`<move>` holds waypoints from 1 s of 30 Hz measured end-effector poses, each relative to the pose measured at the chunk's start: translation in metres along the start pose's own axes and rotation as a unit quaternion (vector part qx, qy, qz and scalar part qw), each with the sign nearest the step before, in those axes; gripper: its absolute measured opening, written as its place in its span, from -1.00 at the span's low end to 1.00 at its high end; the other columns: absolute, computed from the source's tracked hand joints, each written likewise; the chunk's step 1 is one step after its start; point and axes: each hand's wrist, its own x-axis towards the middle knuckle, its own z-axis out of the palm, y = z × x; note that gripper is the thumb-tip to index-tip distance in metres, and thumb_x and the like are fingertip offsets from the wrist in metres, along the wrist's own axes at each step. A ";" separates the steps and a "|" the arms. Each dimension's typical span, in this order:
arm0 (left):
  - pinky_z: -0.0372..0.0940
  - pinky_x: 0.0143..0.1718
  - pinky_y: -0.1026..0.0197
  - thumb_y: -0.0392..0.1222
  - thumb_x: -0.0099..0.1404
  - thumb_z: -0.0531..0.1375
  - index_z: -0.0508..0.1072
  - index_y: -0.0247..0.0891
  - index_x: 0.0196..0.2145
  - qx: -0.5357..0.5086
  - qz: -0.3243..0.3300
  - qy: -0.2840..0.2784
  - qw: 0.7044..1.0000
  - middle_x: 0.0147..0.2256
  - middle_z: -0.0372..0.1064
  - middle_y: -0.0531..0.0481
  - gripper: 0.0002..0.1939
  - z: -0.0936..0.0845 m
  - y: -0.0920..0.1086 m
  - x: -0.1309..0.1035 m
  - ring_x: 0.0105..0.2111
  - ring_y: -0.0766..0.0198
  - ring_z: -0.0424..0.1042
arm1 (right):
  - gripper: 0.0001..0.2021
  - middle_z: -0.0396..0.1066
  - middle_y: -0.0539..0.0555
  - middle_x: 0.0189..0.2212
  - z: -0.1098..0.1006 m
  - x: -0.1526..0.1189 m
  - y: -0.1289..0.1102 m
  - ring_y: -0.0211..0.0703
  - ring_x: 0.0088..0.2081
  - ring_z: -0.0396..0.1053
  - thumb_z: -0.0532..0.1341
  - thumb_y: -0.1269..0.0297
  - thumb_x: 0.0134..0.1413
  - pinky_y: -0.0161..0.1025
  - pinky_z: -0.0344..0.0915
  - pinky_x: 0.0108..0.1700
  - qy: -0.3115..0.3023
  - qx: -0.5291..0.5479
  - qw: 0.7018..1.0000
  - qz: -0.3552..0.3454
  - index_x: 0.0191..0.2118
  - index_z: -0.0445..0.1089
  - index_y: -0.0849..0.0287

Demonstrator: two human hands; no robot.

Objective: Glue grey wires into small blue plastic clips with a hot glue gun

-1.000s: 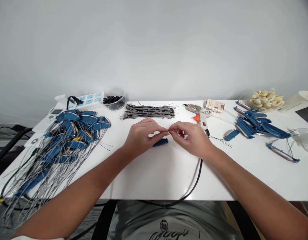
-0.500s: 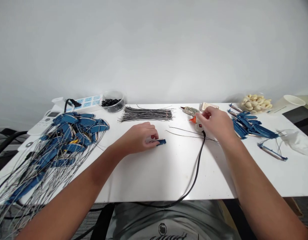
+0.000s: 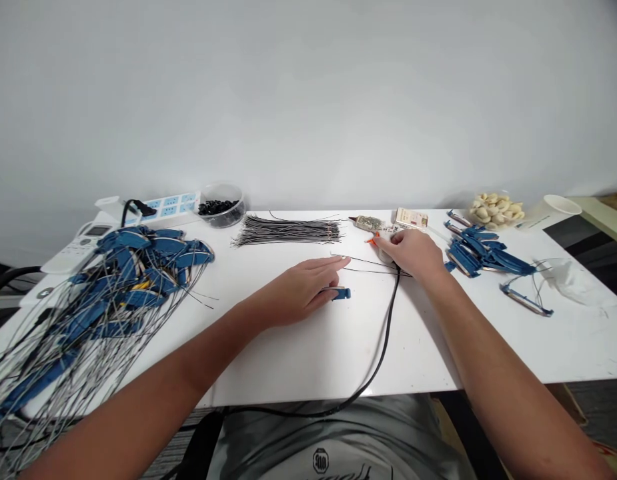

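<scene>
My left hand point(image 3: 308, 288) is over the middle of the white table point(image 3: 288, 360), pinching a small blue plastic piece point(image 3: 342, 293). Its index finger is stretched out over two thin dark wires point(image 3: 363, 269). My right hand point(image 3: 413, 252) is closed round a hot glue gun point(image 3: 383, 245) lying on the table, its orange nozzle pointing left and a black cord point(image 3: 388, 327) running from it. The right fingertips are partly hidden. Just behind lies a clear-bodied tool with a dark tip point(image 3: 367, 223).
A bundle of dark wires point(image 3: 291, 231) lies at the back. Blue wired pieces pile up at left point(image 3: 158, 257) and right point(image 3: 483, 250). Round the edge stand a tub of black parts point(image 3: 223, 208), a power strip point(image 3: 173, 205), a bowl of pale nuts point(image 3: 495, 210) and a paper cup point(image 3: 555, 210).
My left hand has moved right with the blue piece, and its index finger has straightened towards the wires. My right hand has settled lower over the glue gun. The view has shifted slightly.
</scene>
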 end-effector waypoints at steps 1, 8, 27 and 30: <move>0.15 0.44 -0.09 -0.17 0.60 0.05 0.19 -0.26 0.40 0.006 0.000 -0.005 1.000 0.21 0.43 -0.24 -0.52 0.005 0.000 0.002 0.43 0.08 0.17 | -0.42 0.46 0.14 -0.51 0.001 -0.001 -0.002 -0.02 -0.42 0.35 0.16 -0.33 0.17 -0.11 0.11 -0.37 0.003 0.004 1.000 -0.003 -0.55 0.43 0.11; -0.10 0.55 -0.07 -0.10 0.64 -0.07 0.39 -0.32 0.10 0.059 -0.040 -0.056 0.996 0.49 -0.04 -0.26 -0.66 0.026 -0.008 0.010 0.53 0.09 -0.10 | -0.48 0.46 0.13 -0.51 0.007 -0.009 -0.013 -0.03 -0.43 0.34 0.19 -0.26 0.17 -0.14 0.10 -0.37 0.023 0.042 0.999 -0.015 -0.52 0.40 0.10; -0.12 0.54 -0.03 -0.12 0.64 -0.12 0.41 -0.33 0.08 0.050 -0.079 -0.057 0.994 0.49 -0.01 -0.22 -0.62 0.029 -0.007 0.009 0.51 0.09 -0.04 | -0.76 0.47 0.10 -0.20 -0.103 -0.033 0.012 -0.11 -0.36 0.45 0.29 0.05 0.29 -0.13 0.28 -0.45 0.369 0.530 0.745 -0.164 -0.15 0.20 -0.07; -0.14 0.54 -0.07 -0.09 0.64 -0.11 0.28 -0.34 0.29 0.004 -0.092 -0.047 0.995 0.46 0.06 -0.27 -0.56 0.025 -0.005 0.008 0.51 0.07 -0.05 | -0.93 0.40 0.08 -0.30 -0.130 -0.047 0.005 -0.16 -0.42 0.38 0.23 0.19 0.25 -0.12 0.16 -0.48 0.323 0.548 0.755 -0.160 -0.30 0.36 -0.07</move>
